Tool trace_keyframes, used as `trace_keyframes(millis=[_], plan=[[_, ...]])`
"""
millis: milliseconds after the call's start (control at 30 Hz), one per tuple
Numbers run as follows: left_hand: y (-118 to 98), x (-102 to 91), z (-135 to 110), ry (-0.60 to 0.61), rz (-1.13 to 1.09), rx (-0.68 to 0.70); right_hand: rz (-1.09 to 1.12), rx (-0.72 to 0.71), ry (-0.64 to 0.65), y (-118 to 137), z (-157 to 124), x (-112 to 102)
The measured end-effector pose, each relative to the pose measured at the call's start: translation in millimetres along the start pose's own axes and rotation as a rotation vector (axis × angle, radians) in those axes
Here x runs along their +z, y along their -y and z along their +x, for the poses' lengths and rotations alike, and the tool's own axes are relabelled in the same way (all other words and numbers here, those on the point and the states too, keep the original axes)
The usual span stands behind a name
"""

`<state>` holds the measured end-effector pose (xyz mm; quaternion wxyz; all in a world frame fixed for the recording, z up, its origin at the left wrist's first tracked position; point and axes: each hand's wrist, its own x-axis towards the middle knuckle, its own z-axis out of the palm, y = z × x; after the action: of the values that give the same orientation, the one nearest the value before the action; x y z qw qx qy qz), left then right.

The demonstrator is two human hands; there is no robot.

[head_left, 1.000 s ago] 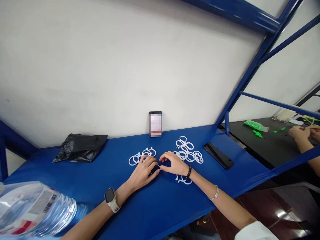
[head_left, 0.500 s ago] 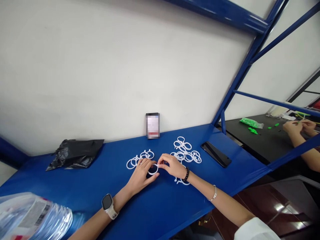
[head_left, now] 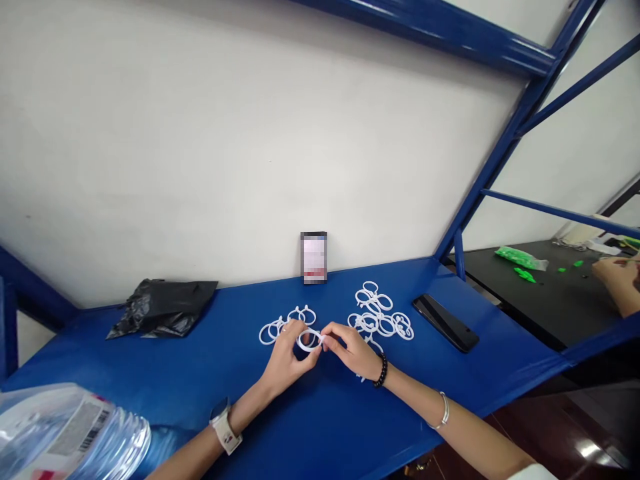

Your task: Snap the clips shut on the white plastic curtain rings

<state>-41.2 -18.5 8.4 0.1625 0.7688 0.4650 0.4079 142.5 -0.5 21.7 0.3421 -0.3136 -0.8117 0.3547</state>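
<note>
My left hand (head_left: 287, 357) and my right hand (head_left: 350, 347) meet over the blue table (head_left: 210, 373), both pinching one white plastic ring (head_left: 309, 339) held just above the surface. A small pile of white rings (head_left: 280, 325) lies just beyond my left hand. A larger pile of white rings (head_left: 380, 313) lies beyond my right hand. A watch is on my left wrist; a black bead bracelet and a silver bangle are on my right arm.
A phone (head_left: 445, 323) lies flat to the right of the rings. A small card (head_left: 314, 257) leans on the wall. A black plastic bag (head_left: 163, 308) sits at the left. A water bottle pack (head_left: 65, 433) is at bottom left. Another person's hand (head_left: 617, 277) works at a black table with green parts (head_left: 520, 257).
Both hands have lifted the white ring off the table and now hold it between their fingertips. The view has shifted slightly.
</note>
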Motion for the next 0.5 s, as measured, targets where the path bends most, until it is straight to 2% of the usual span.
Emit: trace_keyframes(millis=[167, 500], plan=[[-4.5, 4.6, -2.5, 0.023, -0.08, -0.045, 0.108, 0.002, 0.089, 1.7, -1.1, 0.6], [-0.7, 10.2, -5.5, 0.125, -0.263, -0.11, 0.507, 0.172, 0.156, -7.1, -0.3, 5.6]])
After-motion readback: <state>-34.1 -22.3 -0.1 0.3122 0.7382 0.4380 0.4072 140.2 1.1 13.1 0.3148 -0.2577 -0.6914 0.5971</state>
